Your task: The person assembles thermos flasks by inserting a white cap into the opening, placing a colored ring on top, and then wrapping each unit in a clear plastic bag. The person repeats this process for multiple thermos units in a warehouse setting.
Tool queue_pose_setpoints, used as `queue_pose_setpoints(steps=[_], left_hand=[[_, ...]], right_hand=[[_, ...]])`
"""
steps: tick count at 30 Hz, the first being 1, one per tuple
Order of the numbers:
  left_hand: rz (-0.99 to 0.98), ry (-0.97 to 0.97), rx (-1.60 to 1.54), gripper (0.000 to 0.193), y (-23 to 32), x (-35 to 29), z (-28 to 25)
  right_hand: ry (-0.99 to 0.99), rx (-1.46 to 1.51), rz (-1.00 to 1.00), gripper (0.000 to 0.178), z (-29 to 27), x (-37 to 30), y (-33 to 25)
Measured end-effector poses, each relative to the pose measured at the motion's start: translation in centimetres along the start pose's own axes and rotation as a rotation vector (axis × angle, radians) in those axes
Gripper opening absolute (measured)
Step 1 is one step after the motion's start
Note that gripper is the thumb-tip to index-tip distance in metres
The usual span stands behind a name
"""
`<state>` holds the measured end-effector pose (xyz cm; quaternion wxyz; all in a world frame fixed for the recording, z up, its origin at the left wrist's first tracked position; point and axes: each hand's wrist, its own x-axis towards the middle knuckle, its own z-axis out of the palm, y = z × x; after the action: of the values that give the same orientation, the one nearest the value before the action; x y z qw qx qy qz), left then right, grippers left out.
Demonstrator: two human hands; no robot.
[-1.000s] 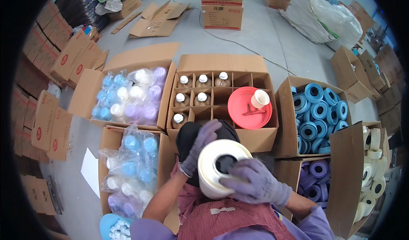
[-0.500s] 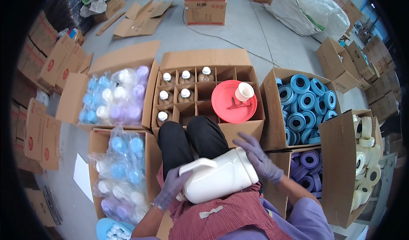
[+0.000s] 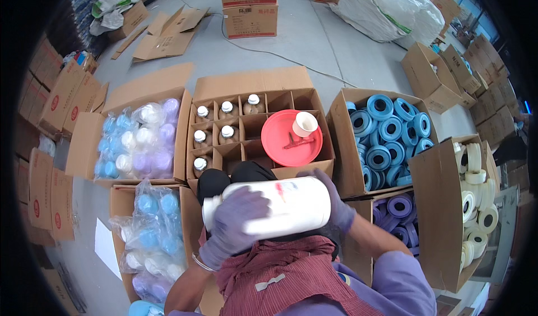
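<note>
A white thermos jug lies sideways across my lap, with a red and blue mark on its upper side. My left hand, in a grey-purple glove and slightly blurred, wraps its left part. The gloved right hand grips round its right end. The jug's handle does not show now. Just beyond my knees stands a divided carton. Several rounded bottles with pale caps stand upright in its cells. On its right side rests a red plate bearing a small white cup and dark red pieces.
Left are two cartons of bagged blue, white and purple lids. Right are cartons of blue rings, purple rings and cream rings. A cable crosses the floor beyond, near stacked boxes and flattened cardboard.
The jug has turned so its handle is out of sight and the printed mark shows. My right hand has closed onto its right end, and my left hand has moved onto its side.
</note>
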<state>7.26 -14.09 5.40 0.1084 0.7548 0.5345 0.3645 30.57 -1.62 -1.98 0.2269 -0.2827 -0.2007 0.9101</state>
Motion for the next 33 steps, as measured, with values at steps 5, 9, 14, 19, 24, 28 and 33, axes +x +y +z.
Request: queue_pose_setpoints(steps=[5,9,14,19,24,28,33], left_hand=[[-0.852,0.042,-0.914,0.026,-1.5,0.4,-0.4],[-0.909,0.193,-0.779,0.027,-2.2,-0.7,0.6],[0.008,0.046,-0.017,0.029,-1.5,2.9,0.5],[-0.781,0.206,-0.478,0.022,-3.3,-2.2,0.9],[-0.463,0.333,-0.300,0.033,-3.4,-0.2,0.0],[-0.923,0.835,-0.707,0.024,-4.7,0.0,-1.4],[-0.689,0.831,-1.285,0.048,-6.9,2.8,1.4]], right_hand=[[0.006,-0.595,-0.350,0.071,-3.9,1.5,-2.0],[0.094,-0.538,-0.328,0.066,3.3,-0.6,-4.2],[0.155,0.034,0.091,0.064,0.4,1.8,-4.0],[-0.300,-0.969,-0.554,0.058,2.3,1.2,-4.2],[-0.087,-0.391,-0.291,0.058,0.1,5.4,-2.8],[0.348,-1.297,-0.675,0.056,-3.3,14.5,-7.6],[0.904,-2.100,-0.472,0.048,-12.6,20.9,-7.6]])
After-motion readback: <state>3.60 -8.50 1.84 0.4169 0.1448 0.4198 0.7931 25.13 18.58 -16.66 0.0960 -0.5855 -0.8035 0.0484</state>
